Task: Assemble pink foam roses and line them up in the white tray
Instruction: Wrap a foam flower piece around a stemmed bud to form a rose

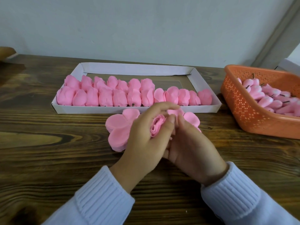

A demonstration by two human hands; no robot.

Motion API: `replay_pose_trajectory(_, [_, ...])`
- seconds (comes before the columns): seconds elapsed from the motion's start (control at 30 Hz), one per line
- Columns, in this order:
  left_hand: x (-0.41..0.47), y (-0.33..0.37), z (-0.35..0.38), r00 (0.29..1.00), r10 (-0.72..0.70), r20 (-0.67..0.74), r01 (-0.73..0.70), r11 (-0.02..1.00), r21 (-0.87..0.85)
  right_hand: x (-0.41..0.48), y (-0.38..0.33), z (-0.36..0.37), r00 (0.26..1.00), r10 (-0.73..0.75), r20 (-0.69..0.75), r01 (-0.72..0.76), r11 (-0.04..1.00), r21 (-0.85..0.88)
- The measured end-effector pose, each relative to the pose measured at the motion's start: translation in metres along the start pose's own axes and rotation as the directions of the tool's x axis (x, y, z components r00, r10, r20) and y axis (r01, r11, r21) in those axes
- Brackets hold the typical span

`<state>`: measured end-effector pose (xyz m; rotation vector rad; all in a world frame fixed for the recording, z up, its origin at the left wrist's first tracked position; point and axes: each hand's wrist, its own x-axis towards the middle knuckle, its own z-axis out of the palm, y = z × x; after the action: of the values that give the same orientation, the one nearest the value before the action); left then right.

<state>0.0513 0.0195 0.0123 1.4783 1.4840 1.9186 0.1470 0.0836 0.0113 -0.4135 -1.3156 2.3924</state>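
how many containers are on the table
2: a white cardboard tray of pink foam roses at the back centre, and an orange perforated plastic basket at the right edge. A white shape behind the basket may be a third.

Forearms entering from below, cuffed in ribbed pale-blue sleeves [100,197], angling inward to meet at centre. Left hand [144,135] back up, fingers arched over and thumb pressed onto a pink foam rose [156,127], curled round it. Right hand [193,146] pressed against the left near the heel of the palm, fingers bent upward, tips pinching the same rose's right side.
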Motion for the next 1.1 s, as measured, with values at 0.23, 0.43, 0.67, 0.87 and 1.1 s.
replay_pose_trajectory(0.23, [0.002,0.006,-0.002,0.998,-0.065,0.026,0.07,0.972,-0.225,0.0,-0.004,-0.007,0.995,0.047,0.086,-0.062,0.982,0.176])
replay_pose_trajectory(0.43, [0.002,0.003,0.0,0.996,-0.086,0.027,0.09,0.968,-0.236,0.001,-0.003,-0.007,0.994,-0.106,0.006,0.102,0.964,0.245])
replay_pose_trajectory(0.67, [0.002,-0.002,0.004,0.985,-0.151,-0.081,0.136,0.977,-0.166,0.0,-0.002,-0.007,0.95,-0.281,-0.137,0.301,0.938,0.169])
replay_pose_trajectory(0.87, [0.003,-0.002,0.002,0.973,-0.219,-0.07,0.197,0.952,-0.236,-0.001,-0.002,-0.011,0.883,-0.426,-0.194,0.373,0.891,-0.26])
replay_pose_trajectory(1.1, [0.004,-0.01,-0.001,0.959,-0.267,-0.092,0.249,0.954,-0.165,-0.002,-0.009,-0.01,0.806,-0.588,-0.073,0.302,0.514,-0.803])
